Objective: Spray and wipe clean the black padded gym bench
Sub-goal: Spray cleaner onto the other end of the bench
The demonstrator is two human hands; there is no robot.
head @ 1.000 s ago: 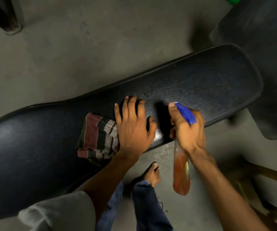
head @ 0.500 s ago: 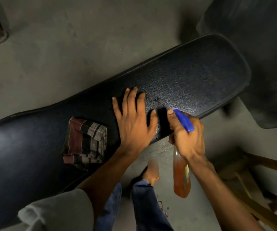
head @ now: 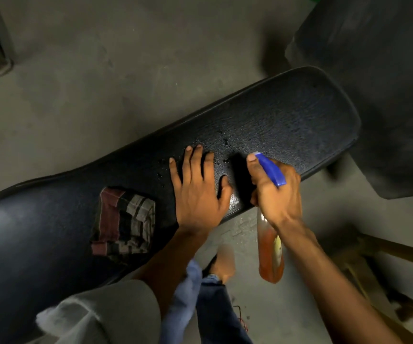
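The bench (head: 287,125) runs across the view from lower left to upper right, its black padded top beaded with droplets near the middle and looking duller toward its far rounded end. It is a fixed, heavy thing that needs no lifting; its textured cover probably gives a little under pressure and turns slick where wet, so wiping calls for a flat, firm push.

The right hand (head: 275,192) is closed around the neck of a spray bottle (head: 270,254), with the forefinger lying along the blue spray head (head: 271,170). The bottle hangs off the near edge of the bench, its orange liquid filling the lower body, and the nozzle points across the pad. It looks light and easy to hold by the neck, though a wet neck could slip.

The left hand (head: 198,189) lies open and flat on the bench, fingers spread, holding nothing, just left of the bottle hand.

The cloth (head: 123,222), a folded checked rag, rests on the bench just left of the left wrist, apart from the fingers. Soft and limp, it is best gathered under a flat palm.
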